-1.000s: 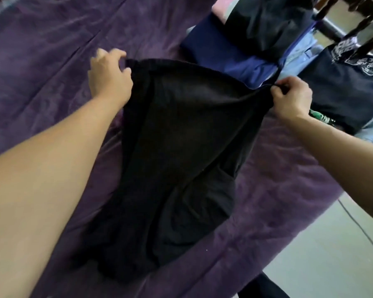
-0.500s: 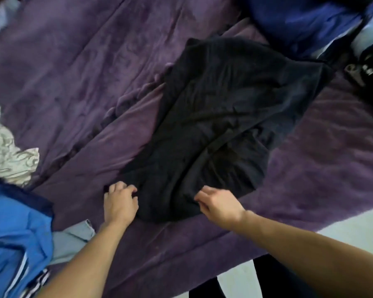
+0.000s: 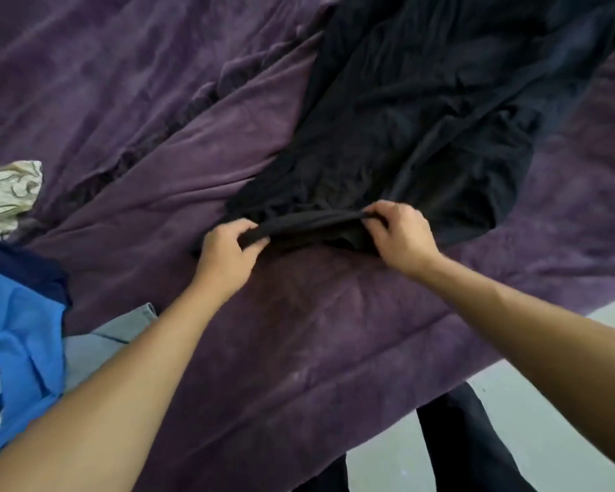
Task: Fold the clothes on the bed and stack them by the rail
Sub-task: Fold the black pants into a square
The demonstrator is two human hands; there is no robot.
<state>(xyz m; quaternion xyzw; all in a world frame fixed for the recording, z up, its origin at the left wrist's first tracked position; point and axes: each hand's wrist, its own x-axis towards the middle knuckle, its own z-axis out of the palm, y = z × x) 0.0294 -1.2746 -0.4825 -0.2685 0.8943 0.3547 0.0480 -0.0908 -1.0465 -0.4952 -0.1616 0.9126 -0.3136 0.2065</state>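
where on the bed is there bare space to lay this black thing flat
Widest bare purple cover lies upper left, between the cream cloth and the black garment. A second patch runs from the left hand and right hand down to the cover's near edge. The left edge is crowded: cream cloth, blue garment and grey garment.

Arms outstretched, left grip (image 3: 228, 255) and right grip (image 3: 402, 236) both pinching.

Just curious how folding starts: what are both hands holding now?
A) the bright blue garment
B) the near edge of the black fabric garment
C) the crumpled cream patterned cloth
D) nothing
B: the left hand and right hand each pinch the bunched near edge of the black fabric garment lying on the purple bedspread.
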